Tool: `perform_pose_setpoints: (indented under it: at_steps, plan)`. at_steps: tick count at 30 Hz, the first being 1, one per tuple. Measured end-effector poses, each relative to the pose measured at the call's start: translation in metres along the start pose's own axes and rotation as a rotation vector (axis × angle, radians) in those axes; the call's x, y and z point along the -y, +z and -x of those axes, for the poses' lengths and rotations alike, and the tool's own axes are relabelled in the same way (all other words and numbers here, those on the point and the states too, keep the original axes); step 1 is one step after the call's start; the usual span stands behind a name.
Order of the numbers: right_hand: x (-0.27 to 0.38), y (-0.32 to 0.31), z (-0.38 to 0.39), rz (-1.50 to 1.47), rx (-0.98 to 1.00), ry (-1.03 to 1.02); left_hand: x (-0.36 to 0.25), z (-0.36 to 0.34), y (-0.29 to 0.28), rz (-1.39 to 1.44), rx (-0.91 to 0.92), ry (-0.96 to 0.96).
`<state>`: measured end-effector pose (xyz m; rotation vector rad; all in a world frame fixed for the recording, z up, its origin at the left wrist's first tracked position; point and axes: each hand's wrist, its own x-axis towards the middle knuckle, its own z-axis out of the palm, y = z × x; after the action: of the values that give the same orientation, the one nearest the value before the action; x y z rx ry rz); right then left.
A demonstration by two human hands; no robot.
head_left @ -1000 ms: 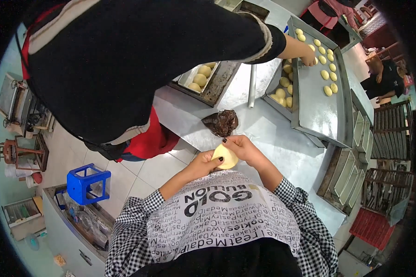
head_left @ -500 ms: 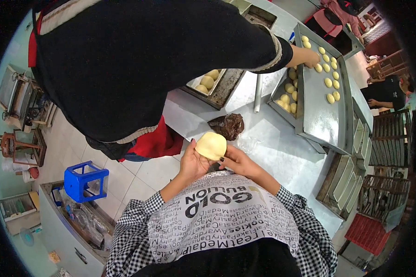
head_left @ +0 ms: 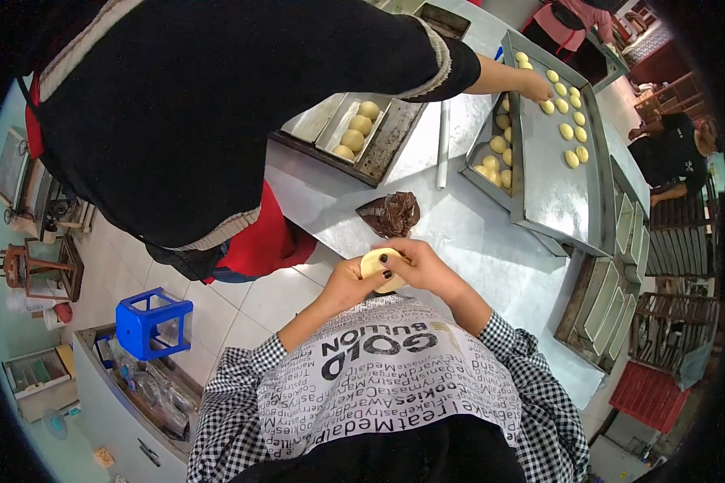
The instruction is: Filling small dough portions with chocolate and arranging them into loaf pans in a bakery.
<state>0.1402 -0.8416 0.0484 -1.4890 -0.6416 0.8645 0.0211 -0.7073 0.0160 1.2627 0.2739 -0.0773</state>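
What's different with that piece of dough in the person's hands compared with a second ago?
The pale dough piece was lifted flat a moment ago; now it sits lower, close to the apron, with the left hand cupping it and the right hand folded over it. Both hands kept hold throughout. The brown filling stayed on the metal table, and the co-worker's hand remains at the tray.
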Motion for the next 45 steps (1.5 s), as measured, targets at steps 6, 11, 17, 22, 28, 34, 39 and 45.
perform_pose_setpoints:
  at_steps: [6, 11, 17, 22, 28, 34, 39, 45]
  plan:
    - [-0.009, -0.001, -0.002, 0.105, 0.020, 0.138, -0.006, 0.004, -0.006, 0.054, 0.089, -0.171]
    - [0.003, -0.001, 0.008, -0.125, -0.040, 0.154, -0.023, 0.012, 0.001, 0.379, 0.031, -0.232]
    - [0.006, -0.009, 0.005, 0.356, -0.157, 0.003, -0.011, 0.010, 0.002, 0.064, 0.012, 0.018]
    - [-0.009, -0.017, 0.004, 0.332, -0.073, -0.003, -0.004, 0.006, -0.004, 0.362, 0.062, -0.239]
    - [0.006, -0.007, 0.020, -0.297, -0.163, 0.163, -0.030, 0.001, 0.013, 0.874, 0.041, -0.084]
    - [-0.006, 0.002, 0.021, -0.190, -0.122, 0.084, -0.010, -0.003, 0.014, 0.761, -0.078, 0.014]
    - [0.004, 0.007, 0.022, -0.321, -0.026, 0.086, -0.010, -0.002, 0.013, 0.755, -0.064, 0.039]
    - [-0.023, 0.012, 0.020, -0.347, 0.137, 0.076, -0.012, 0.005, 0.008, 0.690, 0.021, 0.104]
